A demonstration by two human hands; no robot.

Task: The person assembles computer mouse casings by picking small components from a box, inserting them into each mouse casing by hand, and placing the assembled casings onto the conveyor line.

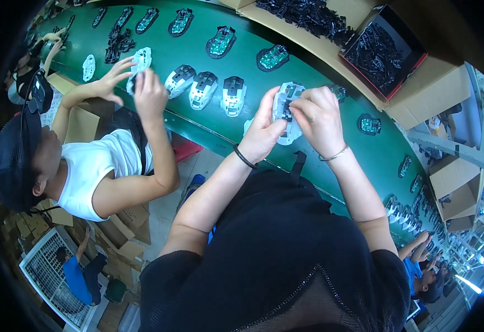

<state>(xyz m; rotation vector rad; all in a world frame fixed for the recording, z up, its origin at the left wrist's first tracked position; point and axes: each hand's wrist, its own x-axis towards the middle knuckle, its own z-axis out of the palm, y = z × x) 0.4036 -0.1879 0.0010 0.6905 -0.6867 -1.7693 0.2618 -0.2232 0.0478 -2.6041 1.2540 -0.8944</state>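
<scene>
My left hand [261, 128] is closed round the side of a light grey computer mouse shell [281, 105], held over the green belt. The shell's inner side, with dark parts in it, faces up. My right hand [324, 119] is closed, its fingertips pinched together at the inside of the shell. Whatever they grip is hidden behind the fingers. Left of my hands stand grey mouse shells with black tops, among them one upright shell [233, 96] and another [203, 90]. Another pale shell piece [247, 126] shows partly behind my left wrist.
Mouse bases with green circuit boards, such as one base [273, 57], line the belt [308, 160]. Beyond it stand a cardboard box [427, 91] and a black box of small black parts [377, 58]. A co-worker [103, 171] at my left handles a pale shell [140, 60]. Black parts [119, 44] lie piled nearby.
</scene>
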